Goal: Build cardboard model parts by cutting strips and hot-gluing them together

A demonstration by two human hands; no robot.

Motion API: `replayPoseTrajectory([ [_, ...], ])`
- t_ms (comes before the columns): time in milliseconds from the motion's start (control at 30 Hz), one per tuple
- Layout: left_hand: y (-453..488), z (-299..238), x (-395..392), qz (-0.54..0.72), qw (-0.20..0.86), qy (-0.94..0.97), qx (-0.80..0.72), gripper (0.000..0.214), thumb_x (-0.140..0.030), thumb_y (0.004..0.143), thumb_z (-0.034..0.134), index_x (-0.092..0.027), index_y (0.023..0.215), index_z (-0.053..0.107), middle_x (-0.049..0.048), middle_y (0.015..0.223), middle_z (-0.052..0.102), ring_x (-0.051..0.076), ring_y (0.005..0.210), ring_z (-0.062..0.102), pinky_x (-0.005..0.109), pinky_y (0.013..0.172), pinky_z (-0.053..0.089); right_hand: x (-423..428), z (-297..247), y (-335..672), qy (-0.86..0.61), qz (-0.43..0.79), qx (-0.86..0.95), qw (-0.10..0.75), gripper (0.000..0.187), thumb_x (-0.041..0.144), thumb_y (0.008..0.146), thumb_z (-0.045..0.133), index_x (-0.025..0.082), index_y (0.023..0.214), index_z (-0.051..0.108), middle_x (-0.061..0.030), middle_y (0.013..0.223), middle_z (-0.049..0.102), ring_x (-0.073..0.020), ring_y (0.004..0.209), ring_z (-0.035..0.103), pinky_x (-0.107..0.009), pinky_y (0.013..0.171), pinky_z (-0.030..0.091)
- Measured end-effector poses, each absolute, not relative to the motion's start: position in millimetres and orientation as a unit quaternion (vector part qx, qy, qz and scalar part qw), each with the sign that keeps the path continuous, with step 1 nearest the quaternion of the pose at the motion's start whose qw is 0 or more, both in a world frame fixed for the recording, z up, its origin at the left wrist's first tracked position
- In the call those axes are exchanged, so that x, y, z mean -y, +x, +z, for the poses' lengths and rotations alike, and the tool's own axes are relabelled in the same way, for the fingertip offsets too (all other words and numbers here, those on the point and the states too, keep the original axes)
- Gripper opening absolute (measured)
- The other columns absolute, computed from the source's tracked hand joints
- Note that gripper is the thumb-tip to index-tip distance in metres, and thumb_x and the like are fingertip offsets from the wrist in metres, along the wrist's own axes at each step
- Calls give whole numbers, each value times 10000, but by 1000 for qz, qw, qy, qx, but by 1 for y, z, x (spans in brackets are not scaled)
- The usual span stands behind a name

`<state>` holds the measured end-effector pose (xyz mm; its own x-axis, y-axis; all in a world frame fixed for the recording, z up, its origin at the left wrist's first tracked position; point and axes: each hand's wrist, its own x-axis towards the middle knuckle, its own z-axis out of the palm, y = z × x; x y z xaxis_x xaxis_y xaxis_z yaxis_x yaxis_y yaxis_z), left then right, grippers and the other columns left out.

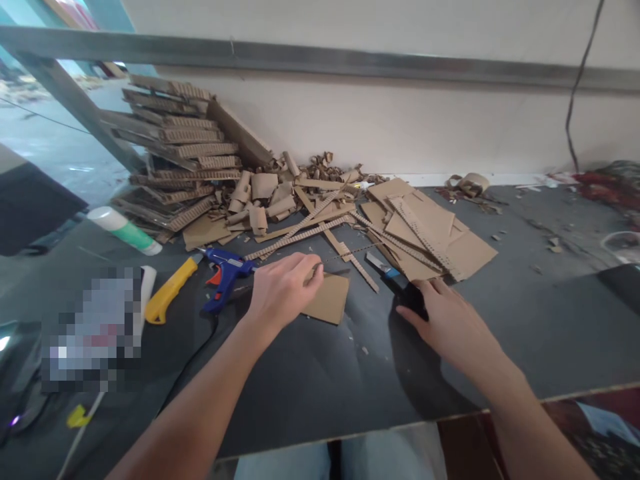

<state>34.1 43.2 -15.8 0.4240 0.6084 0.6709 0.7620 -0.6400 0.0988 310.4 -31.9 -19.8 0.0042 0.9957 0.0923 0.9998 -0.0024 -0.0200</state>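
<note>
My left hand [285,283] is closed in a pinch on one end of a thin cardboard strip [355,251], which reaches out to the right, seen nearly edge-on. Below these fingers a small tan cardboard piece [327,300] lies on the table, partly covered by the hand. Fingers of my right hand [440,307] wrap round the black handle of a utility knife [393,280], whose blade end with a blue part points up and left. A blue glue gun [225,270] lies just left of my left hand.
Cardboard sheets [430,227] and loose strips lie at the back, beside curled scraps [270,197] and a tall stack of cardboard pieces [195,143]. Left are a yellow cutter [173,290], a white-green tube [125,230] and a cord. A metal rail [320,59] crosses behind the dark table.
</note>
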Motion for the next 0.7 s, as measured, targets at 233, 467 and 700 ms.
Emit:
replayPoseTrajectory([
  [233,35,-18,-42,-320,79,-836,438,169,-242,944,553,-199,888,707,9,770,757,135,621,687,217,476,422,46,-27,317,-734,-28,659,163,293,357,972,408,163,1052,613,-129,935,698,-259,762,668,-360,650,476],
  [467,32,-25,-47,-329,-5,-815,477,145,-259,923,595,-168,885,702,38,754,762,179,650,718,246,543,500,35,-1,260,-636,142,703,285,301,374,989,412,172,1176,534,-65,803,687,-205,692,673,-292,587,486],
  [700,26,-31,-54,-336,-28,-789,514,177,-291,924,597,-150,868,688,55,708,747,191,612,712,268,551,532,-10,-18,234,-498,124,804,301,200,235,973,445,190,1142,544,-104,1007,655,-223,883,659,-314,729,516],
])
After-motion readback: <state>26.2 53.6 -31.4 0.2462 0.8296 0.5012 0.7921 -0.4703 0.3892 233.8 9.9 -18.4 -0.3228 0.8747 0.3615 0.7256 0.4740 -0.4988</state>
